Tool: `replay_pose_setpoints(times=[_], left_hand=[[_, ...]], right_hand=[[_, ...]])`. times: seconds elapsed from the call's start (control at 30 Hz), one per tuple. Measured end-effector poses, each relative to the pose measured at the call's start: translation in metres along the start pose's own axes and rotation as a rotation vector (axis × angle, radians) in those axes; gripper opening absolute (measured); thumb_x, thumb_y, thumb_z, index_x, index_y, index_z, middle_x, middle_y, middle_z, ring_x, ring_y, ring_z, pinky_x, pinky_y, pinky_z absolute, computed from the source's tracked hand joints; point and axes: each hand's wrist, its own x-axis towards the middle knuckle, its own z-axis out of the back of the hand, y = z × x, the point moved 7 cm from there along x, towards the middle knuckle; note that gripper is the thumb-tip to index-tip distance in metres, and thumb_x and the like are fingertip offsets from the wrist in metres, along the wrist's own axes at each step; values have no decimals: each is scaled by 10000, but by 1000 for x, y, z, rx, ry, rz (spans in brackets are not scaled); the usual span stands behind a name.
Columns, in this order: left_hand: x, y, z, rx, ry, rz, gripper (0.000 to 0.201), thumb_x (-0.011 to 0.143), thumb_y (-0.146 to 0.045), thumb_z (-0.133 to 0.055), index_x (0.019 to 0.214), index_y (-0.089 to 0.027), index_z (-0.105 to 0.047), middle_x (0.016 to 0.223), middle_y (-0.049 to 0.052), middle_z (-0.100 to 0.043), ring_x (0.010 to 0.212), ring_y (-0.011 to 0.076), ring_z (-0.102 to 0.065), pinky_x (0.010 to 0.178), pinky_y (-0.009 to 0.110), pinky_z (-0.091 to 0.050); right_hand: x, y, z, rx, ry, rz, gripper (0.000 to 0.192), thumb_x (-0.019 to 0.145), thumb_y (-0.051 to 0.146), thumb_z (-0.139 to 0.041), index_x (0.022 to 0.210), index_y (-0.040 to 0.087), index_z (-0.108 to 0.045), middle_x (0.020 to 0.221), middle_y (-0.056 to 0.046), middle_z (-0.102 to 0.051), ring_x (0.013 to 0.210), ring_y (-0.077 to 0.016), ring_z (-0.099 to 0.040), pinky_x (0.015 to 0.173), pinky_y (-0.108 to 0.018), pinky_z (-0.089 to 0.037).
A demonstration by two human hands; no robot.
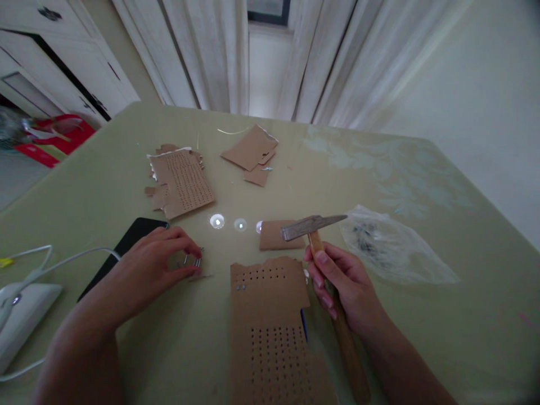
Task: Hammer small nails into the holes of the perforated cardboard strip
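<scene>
My right hand (343, 284) grips the wooden handle of a hammer (314, 225), its metal head raised a little above the table. A perforated cardboard sheet (274, 326) lies in front of me, with two nails standing in its top left corner. My left hand (156, 261) rests on the table left of the sheet, fingers bent over a few loose nails (194, 261); whether it grips one I cannot tell.
A black phone (126, 247) lies under my left wrist. A white device with a cable (21, 315) sits at far left. More cardboard pieces (181, 180), (253, 152), (276, 236) lie farther back. A clear plastic bag (388, 242) lies at right.
</scene>
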Motion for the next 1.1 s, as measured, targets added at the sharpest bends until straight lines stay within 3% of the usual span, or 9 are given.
replay_pose_setpoints(times=[0.1,0.3,0.5,0.77,0.9,1.0,1.1], left_hand=[[-2,1,-7,-36,69,-14,172,900,-479,-785,920,-312,-824,998,30,-744,952,271,-675,868,381,-503],[-9,-23,-25,-53,192,-126,112,945,-286,-723,878,-305,-812,988,36,-737,950,255,-681,879,376,-501],[-7,-45,-25,-43,214,-150,98,889,-219,-686,867,-274,-764,965,33,-712,968,262,-672,901,389,-502],[-3,-57,0,-193,8,-144,107,996,-340,-675,973,-265,-748,1072,21,-768,924,194,-737,772,286,-573],[-5,-59,15,-222,-207,-105,91,992,-371,-734,1008,-282,-748,910,-17,-787,765,162,-716,564,223,-500],[-9,-65,22,-243,-351,-106,38,1006,-317,-733,1023,-284,-741,862,-37,-761,728,139,-677,631,236,-513],[-11,-76,20,-329,-397,-135,116,1046,-212,-662,1078,-283,-749,909,-22,-742,790,135,-675,720,256,-531]], right_hand=[[0,-1,1,-10,-8,-3,351,1024,542,-763,999,193,-735,665,72,-548,393,-43,-405,303,-112,-365],[-1,-1,2,-13,-12,-2,344,1024,539,-763,993,198,-733,665,73,-549,388,-41,-400,300,-111,-359],[-2,0,2,-16,-18,-7,348,1020,547,-766,993,201,-738,668,71,-553,394,-43,-407,302,-110,-365],[-2,1,3,-24,-19,-6,356,1020,548,-767,988,195,-733,663,70,-556,388,-43,-413,301,-110,-371],[-2,1,3,-17,-18,2,353,1017,545,-771,989,195,-737,662,69,-559,386,-43,-412,298,-110,-369],[-2,2,2,-13,-18,6,352,1013,541,-776,985,192,-743,656,69,-556,385,-43,-410,297,-110,-368],[-2,3,2,-13,-28,6,358,1010,542,-779,986,187,-745,658,68,-555,388,-43,-408,297,-111,-368]])
